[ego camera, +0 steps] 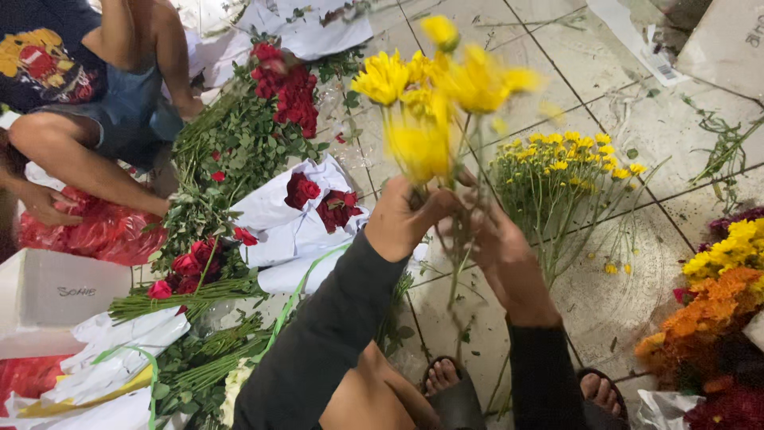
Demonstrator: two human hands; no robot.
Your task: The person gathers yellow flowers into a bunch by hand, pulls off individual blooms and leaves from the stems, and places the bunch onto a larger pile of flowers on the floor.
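Note:
My left hand (406, 216) is closed around the stems of a bunch of large yellow flowers (434, 87), held upright above the tiled floor. My right hand (497, 255) is just beside it, fingers gripping the same stems lower down, where leaves hang. Both my arms wear dark sleeves. My feet in dark sandals (458, 394) show below.
Bundles of red roses (282, 91) lie left, some wrapped in white paper (298, 215). Small yellow flowers (569, 163) lie on the floor behind my hands. Orange and yellow blooms (720, 299) sit at right. Another person (87, 103) crouches at top left by a red bag (91, 231).

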